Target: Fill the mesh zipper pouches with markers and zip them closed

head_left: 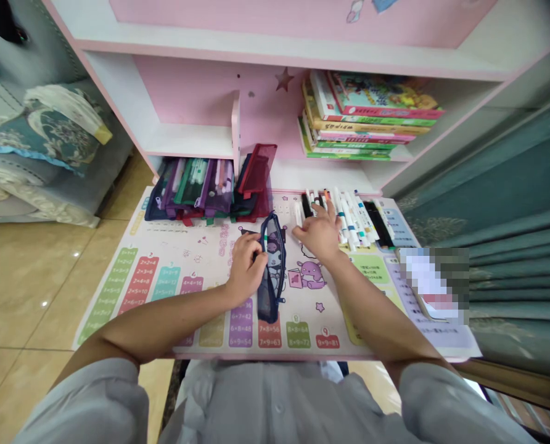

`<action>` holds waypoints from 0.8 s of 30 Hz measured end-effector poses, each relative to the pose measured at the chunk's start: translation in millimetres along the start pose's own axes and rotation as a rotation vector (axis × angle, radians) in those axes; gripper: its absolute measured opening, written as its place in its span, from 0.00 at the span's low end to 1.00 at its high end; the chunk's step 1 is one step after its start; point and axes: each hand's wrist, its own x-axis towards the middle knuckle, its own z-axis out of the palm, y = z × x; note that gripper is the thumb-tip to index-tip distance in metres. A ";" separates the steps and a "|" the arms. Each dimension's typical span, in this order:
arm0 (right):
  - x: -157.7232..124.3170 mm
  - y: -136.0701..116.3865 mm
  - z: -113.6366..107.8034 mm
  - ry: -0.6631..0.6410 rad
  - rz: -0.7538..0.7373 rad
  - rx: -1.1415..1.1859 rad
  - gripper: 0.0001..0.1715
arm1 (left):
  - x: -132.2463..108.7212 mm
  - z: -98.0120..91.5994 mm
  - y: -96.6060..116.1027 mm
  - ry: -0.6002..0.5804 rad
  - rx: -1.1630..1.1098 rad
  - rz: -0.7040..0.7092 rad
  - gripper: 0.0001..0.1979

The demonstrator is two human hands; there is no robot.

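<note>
My left hand (pixel 245 265) grips the edge of a dark blue mesh pencil case (pixel 272 271) that lies unzipped on the desk mat (pixel 164 271). Something green and white shows at the case's mouth by my fingers. My right hand (pixel 320 233) rests on a row of loose pens and markers (pixel 353 219) spread at the back right of the mat, its fingers curled over some of them. Which pen it holds, if any, is hidden under the fingers.
Several filled mesh pencil cases (pixel 196 191) and a red one (pixel 259 172) stand at the back of the desk. A stack of books (pixel 358 117) lies on the shelf. A blurred paper (pixel 432 283) sits at the right edge, by green curtains (pixel 510 246).
</note>
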 end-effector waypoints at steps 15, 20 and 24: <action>-54.6 -49.5 -43.8 -0.225 -0.257 0.179 0.14 | 0.7 1.7 0.2 0.030 -0.049 -0.001 0.06; -57.5 -55.1 -27.9 -0.303 -0.228 0.060 0.12 | 0.6 0.5 0.0 0.013 -0.040 0.016 0.07; -57.9 -55.0 -18.1 -0.325 -0.238 0.037 0.13 | 1.0 -0.4 0.4 0.009 -0.019 0.033 0.07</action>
